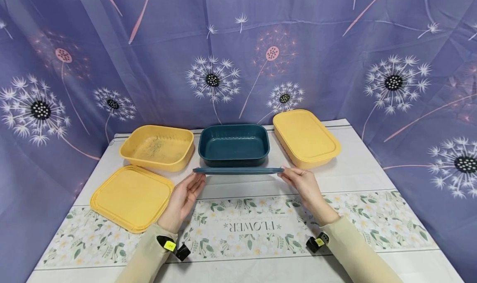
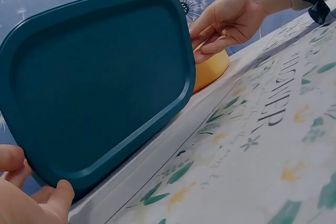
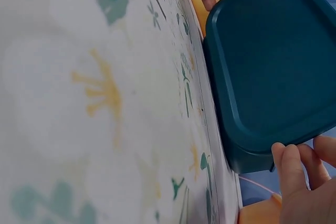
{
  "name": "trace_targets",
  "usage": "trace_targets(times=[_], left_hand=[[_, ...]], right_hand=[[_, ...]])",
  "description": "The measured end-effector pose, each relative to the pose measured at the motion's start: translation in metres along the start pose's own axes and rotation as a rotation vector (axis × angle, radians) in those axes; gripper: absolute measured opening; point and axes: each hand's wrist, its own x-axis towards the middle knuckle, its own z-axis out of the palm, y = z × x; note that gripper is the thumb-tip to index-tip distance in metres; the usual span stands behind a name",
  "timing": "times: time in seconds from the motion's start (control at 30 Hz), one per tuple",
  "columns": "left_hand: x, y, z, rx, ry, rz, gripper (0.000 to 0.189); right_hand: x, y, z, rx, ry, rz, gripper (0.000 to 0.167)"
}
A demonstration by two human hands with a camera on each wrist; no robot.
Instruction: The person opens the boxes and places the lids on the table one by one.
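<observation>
A dark teal lid (image 1: pixel 238 171) is held up between both hands, seen edge-on in the head view and with its broad face showing in the wrist views. My left hand (image 1: pixel 185 198) pinches its left end, thumb on the near face and fingers behind. At the opposite end, my right hand (image 1: pixel 305 188) grips the edge between thumb and fingers. Just beyond the lid stands a dark teal rectangular container (image 1: pixel 234 162), uncovered, with nothing seen inside. In the head view the lid hangs in front of the container's near side, apart from its rim.
Left of the teal container is an uncovered yellow container (image 1: pixel 160 164). A loose yellow lid (image 1: pixel 132 198) lies in front of it, beside my left wrist. To the right stands a yellow container with its lid on (image 1: pixel 307 136). A purple dandelion-print curtain (image 1: pixel 238 68) hangs behind the table.
</observation>
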Motion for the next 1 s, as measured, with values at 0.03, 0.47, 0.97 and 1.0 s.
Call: trace_targets(times=[0.03, 0.47, 0.97, 1.0], left_hand=[[-0.0002, -0.0007, -0.0003, -0.001, 0.005, -0.003, 0.024], [-0.0052, -0.004, 0.0026, 0.006, 0.021, -0.011, 0.027], [-0.0061, -0.0034, 0.0043, 0.047, 0.048, -0.008, 0.02], [-0.0066, -0.0035, 0.0043, 0.051, 0.044, -0.007, 0.021]], right_hand=[[0.0001, 0.0003, 0.0001, -0.002, 0.001, 0.002, 0.018], [-0.0015, 0.0022, 0.001, -0.033, -0.008, 0.027, 0.018], [-0.0024, 0.0012, 0.0018, -0.069, 0.026, 0.052, 0.024], [-0.0026, 0.0012, 0.0013, -0.07, 0.025, 0.054, 0.023]])
